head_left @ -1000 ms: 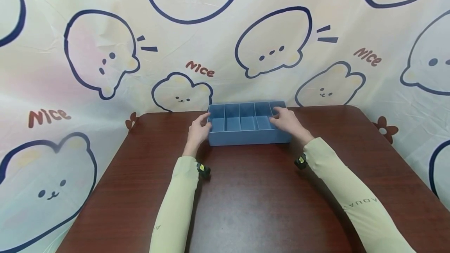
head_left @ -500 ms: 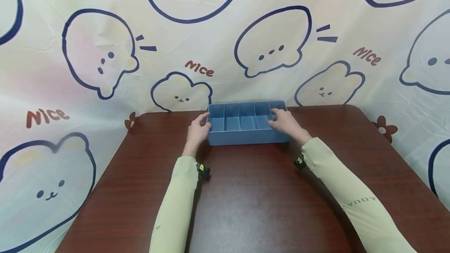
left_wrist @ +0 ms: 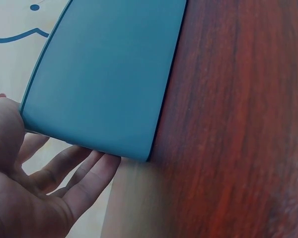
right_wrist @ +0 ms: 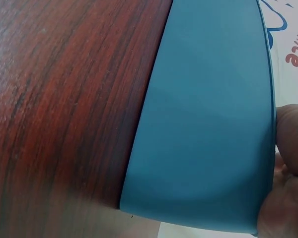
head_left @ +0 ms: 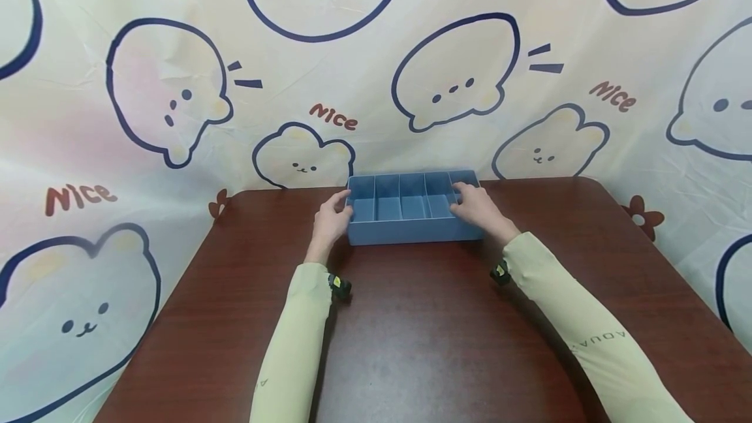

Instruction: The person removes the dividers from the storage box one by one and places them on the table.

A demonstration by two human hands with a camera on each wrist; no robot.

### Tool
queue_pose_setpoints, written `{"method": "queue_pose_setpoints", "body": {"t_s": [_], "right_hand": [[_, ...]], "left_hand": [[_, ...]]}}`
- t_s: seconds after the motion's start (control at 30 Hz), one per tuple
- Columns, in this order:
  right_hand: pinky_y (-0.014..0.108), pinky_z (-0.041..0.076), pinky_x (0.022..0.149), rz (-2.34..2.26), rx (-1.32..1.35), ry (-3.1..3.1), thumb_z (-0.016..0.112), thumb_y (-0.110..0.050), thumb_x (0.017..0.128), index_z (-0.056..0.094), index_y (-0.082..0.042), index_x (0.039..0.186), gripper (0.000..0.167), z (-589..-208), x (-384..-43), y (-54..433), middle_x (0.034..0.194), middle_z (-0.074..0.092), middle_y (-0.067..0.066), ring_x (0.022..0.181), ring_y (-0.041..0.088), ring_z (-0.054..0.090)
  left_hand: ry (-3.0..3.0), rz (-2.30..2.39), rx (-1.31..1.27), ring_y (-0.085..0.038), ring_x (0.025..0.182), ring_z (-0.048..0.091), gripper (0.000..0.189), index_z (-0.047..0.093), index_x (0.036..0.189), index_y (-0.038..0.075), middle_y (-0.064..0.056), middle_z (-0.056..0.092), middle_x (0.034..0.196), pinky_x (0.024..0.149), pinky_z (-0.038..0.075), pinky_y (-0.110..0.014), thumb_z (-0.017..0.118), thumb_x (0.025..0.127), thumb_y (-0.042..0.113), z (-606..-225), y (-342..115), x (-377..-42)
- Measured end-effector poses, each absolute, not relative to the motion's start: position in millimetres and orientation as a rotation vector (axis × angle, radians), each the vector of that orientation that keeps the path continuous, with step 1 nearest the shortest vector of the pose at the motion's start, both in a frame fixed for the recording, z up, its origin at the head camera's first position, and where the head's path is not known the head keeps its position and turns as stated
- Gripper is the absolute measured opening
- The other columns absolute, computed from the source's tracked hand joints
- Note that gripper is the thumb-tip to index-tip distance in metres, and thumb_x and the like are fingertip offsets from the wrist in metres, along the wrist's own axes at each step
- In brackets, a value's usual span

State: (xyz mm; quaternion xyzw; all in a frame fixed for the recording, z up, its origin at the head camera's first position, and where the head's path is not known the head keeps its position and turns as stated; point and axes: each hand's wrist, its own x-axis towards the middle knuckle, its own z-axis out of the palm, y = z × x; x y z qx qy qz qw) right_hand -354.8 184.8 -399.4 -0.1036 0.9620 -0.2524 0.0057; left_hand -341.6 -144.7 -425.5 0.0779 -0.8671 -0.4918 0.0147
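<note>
Pictured at far edge of brown table [head_left: 411, 318]: blue divided box [head_left: 415, 232], unmoved in past second, flanked by left hand [head_left: 331, 219], fingers extended against end, and right hand [head_left: 477, 207] over opposite end, grip unclear. Suggests steadying.

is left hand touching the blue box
Touching: in the left wrist view, fingers of the left hand meet the blue box at one end, no gap.
</note>
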Motion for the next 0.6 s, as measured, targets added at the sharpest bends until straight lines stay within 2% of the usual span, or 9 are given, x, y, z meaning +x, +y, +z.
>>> {"method": "queue_pose_setpoints", "body": {"t_s": [0.2, 0.4, 0.6], "right_hand": [[0.034, 0.049, 0.066, -0.832, -0.294, 3.029, 0.057, -0.015, 0.091, 0.043, 0.0, 0.144, 0.056, -399.9, -354.3, 184.0, 0.127, 0.061, 0.027, 0.091, 0.03, 0.063], [0.031, 0.042, 0.058, -0.869, -0.296, 3.061, 0.054, -0.015, 0.089, 0.047, -0.001, 0.142, 0.055, -401.9, -354.5, 184.4, 0.116, 0.065, 0.024, 0.071, 0.023, 0.056], [0.032, 0.043, 0.058, -1.002, -0.257, 3.063, 0.053, -0.017, 0.089, 0.049, -0.003, 0.141, 0.054, -404.5, -351.7, 184.2, 0.115, 0.066, 0.023, 0.073, 0.025, 0.058]], "left_hand": [[-2.694, -1.541, 0.244, -0.034, 0.12, 0.056, 0.046, 0.046, 0.145, 0.036, -0.012, 0.051, 0.144, 0.091, 0.052, -0.048, 0.05, 0.099, 0.031, -425.1, -144.8, -341.2], [-2.697, -1.496, 0.217, -0.032, 0.112, 0.059, 0.047, 0.046, 0.145, 0.035, -0.013, 0.054, 0.141, 0.084, 0.052, -0.044, 0.051, 0.098, 0.029, -424.7, -144.6, -340.4], [-2.702, -1.482, 0.217, -0.031, 0.11, 0.058, 0.047, 0.047, 0.144, 0.035, -0.012, 0.054, 0.141, 0.079, 0.05, -0.039, 0.051, 0.098, 0.03, -426.0, -145.5, -341.0]]}}
